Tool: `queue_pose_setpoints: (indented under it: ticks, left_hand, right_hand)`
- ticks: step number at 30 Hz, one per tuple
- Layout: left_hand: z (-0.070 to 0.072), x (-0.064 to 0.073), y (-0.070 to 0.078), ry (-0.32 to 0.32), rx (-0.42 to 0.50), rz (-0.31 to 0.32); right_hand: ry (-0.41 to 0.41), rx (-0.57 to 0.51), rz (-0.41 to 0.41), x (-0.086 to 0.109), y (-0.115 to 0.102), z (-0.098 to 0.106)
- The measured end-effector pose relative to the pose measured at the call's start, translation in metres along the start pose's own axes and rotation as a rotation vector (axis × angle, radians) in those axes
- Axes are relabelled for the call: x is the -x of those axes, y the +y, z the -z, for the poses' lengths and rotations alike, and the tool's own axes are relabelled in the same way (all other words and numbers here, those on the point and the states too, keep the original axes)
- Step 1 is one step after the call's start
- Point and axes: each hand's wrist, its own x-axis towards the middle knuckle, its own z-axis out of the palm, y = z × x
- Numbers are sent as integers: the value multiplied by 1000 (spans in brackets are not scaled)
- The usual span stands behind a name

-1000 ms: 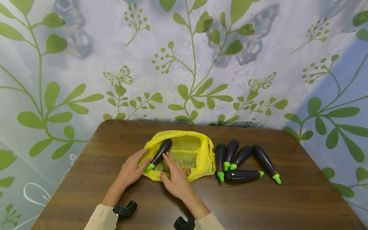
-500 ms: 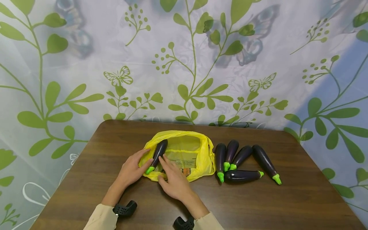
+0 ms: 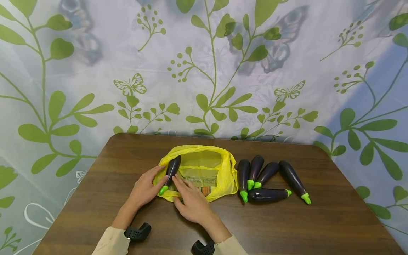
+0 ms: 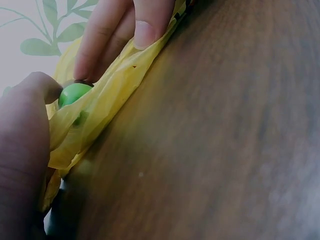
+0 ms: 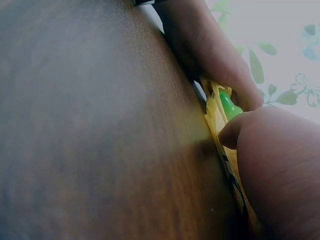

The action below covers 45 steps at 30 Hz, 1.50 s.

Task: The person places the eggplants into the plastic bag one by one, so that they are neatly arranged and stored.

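Observation:
A dark purple eggplant (image 3: pixel 173 168) with a bright green stem end lies inside the left part of an open yellow plastic bag (image 3: pixel 230 173). My left hand (image 3: pixel 145 186) rests at the bag's left rim, its thumb beside the eggplant's lower half. With fairly straight fingers, my right hand (image 3: pixel 193 203) reaches over the front rim and touches the eggplant's right side. In the left wrist view the green stem end (image 4: pixel 74 94) shows between thumb and fingers above the yellow plastic (image 4: pixel 95 120). The right wrist view also catches the green stem end (image 5: pixel 230 105).
Several more eggplants lie right of the bag: a close group (image 3: pixel 244 175), one lying sideways (image 3: pixel 267 195) and one slanting apart (image 3: pixel 294 180). All rest on a brown wooden table (image 3: pixel 331 219). Behind it hangs a leaf-patterned cloth (image 3: pixel 197 71).
The eggplant in the bag has shifted left and swung more upright, towards the bag's left wall. My right hand has followed it a little leftward; my left hand has stayed nearly still.

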Motion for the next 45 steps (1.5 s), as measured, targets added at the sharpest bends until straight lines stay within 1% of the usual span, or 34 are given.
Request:
queue_pose_setpoints:
  ticks: [5, 13, 19, 23, 29, 32, 38, 41, 45]
  left_hand:
    - [0, 0, 1, 5, 0, -14]
    - [0, 3, 0, 25, -29, -109]
    - [-1, 4, -2, 22, -61, -128]
    - [-1, 4, -2, 26, -75, -160]
    - [-1, 4, -2, 22, -94, -234]
    - [-1, 3, -2, 17, -102, -253]
    - [-2, 2, -1, 5, -97, -250]
    - [-2, 3, -1, 11, -88, -234]
    - [-2, 3, 0, 20, -76, -205]
  right_hand:
    - [-2, -11, 3, 0, 0, 0]
    - [3, 18, 24, 1, 1, -1]
    - [5, 26, 50, 1, 1, 0]
    - [13, 10, 41, 1, 2, -1]
    - [32, -30, 15, 1, 4, -4]
    - [44, -30, 18, 1, 4, -3]
    - [63, -27, 28, 3, 3, -2]
    - [74, -30, 31, 3, 4, -3]
    - [99, -78, 30, 2, 6, -4]
